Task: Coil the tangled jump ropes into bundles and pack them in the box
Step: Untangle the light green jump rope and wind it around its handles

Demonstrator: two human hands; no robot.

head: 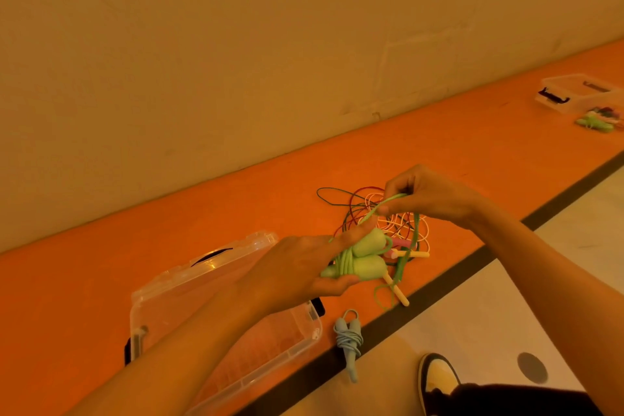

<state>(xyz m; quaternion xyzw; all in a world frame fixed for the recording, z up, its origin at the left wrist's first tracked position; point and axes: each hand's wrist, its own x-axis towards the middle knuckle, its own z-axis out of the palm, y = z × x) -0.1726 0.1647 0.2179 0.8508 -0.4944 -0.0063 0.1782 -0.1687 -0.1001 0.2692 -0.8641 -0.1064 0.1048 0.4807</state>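
— Orange surface [236,213] is running along a beige wall [236,61], is it not? What is the person doing there?

— The person is working over it with both hands raised. The left hand [304,270] is gripping the two handles of the green jump rope [366,262] side by side, thumb underneath and fingers over the top, with several turns of cord lying round the handles.

— And the other hand?

— The right hand [429,194] is held up to the right and a little farther off, pinching a loop of the same green cord between thumb and fingertips. More of that cord is hanging down on the right of the handles.

— Where are the other ropes lying?

— A tangle of ropes [358,209], red, white and dark green, is lying on the surface just behind the hands, with yellow handles [401,295] sticking out towards the near edge. A blue bundle [349,341], already coiled, is lying at the near edge, just to the right of the clear box [175,314].

— Is that box standing open?

— It is standing open at the near left, partly under the left forearm. A second clear box [574,91] is sitting far to the right, with more ropes [596,121] beside it. A shoe [437,378] is showing on the pale floor.
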